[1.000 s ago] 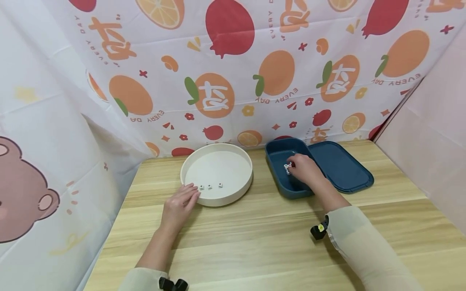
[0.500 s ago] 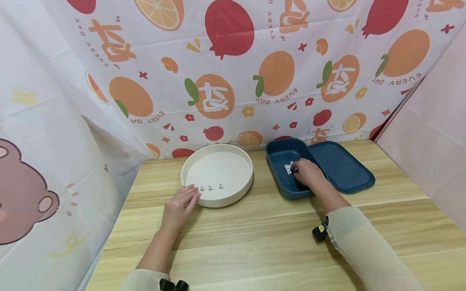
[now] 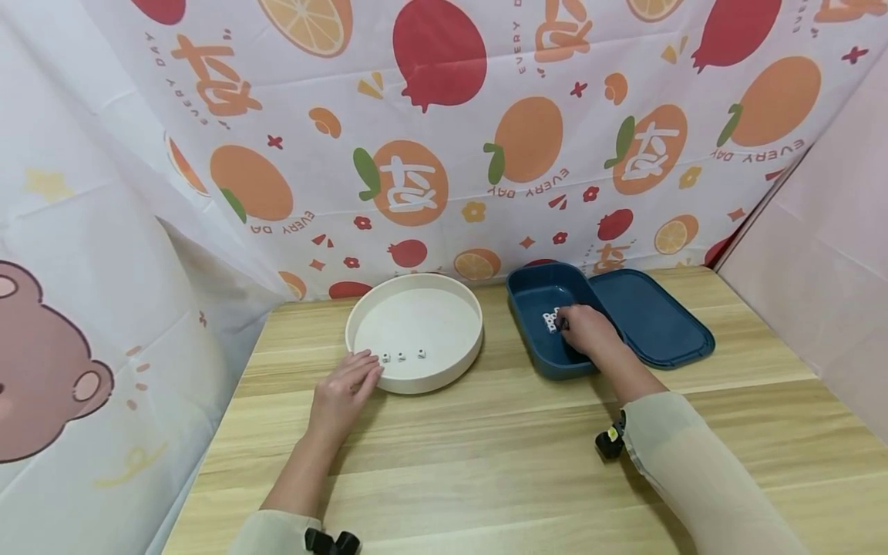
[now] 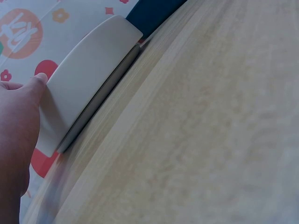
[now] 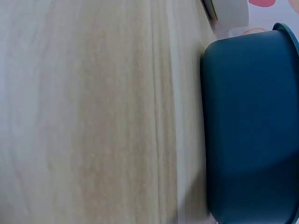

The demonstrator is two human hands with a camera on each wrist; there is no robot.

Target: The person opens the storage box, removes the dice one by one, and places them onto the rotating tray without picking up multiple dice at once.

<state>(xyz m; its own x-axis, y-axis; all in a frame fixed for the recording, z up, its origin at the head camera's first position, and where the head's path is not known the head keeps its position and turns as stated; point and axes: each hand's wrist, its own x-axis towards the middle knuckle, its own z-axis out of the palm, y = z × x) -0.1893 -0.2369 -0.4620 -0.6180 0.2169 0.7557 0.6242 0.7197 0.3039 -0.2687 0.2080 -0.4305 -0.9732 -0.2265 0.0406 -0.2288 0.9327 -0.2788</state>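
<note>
My left hand (image 3: 344, 388) holds the near-left rim of a round cream tray (image 3: 472, 351), fingers over the edge and thumb along the outer wall in the left wrist view. Small white dice with dark pips, such as this die (image 3: 421, 354), stand in a loose row inside the tray near those fingers. Inside a dark blue box (image 3: 522, 290), my right hand (image 3: 588, 331) reaches down with bent fingers at a cluster of white dice (image 3: 549, 320). I cannot tell whether its fingertips pinch a die. The right wrist view shows only the box's outer wall (image 5: 252, 126), not the hand.
A flat blue lid (image 3: 652, 316) lies right of the box, against its side. Everything stands on a wood-grain table (image 3: 472, 462). A fruit-print cloth (image 3: 444, 193) hangs just behind the tray and box.
The right hand has shifted slightly right and down within the box, so more of the dice cluster shows. The left hand has stayed on the tray rim.
</note>
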